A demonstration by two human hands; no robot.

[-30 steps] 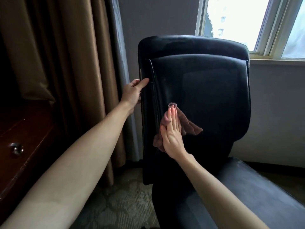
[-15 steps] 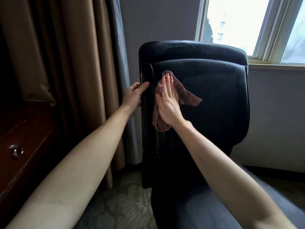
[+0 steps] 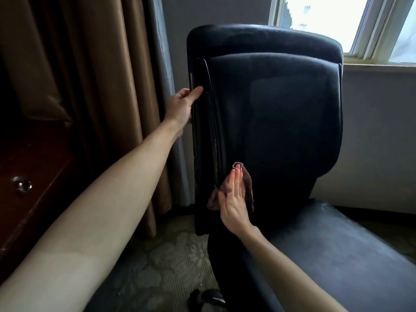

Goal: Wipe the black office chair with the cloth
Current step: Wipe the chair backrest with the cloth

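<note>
The right hand lies flat, fingers straight and together, pressing the cloth against the black office chair, low on its backrest. Up and to its left, the left hand grips the backrest's side edge, thumb across the front; its fingers go behind, so how firmly is unclear. Under a flat palm alone the cloth could bunch or slip out and drop. If the left grip slackens, the chair may swivel away from the push.
</note>
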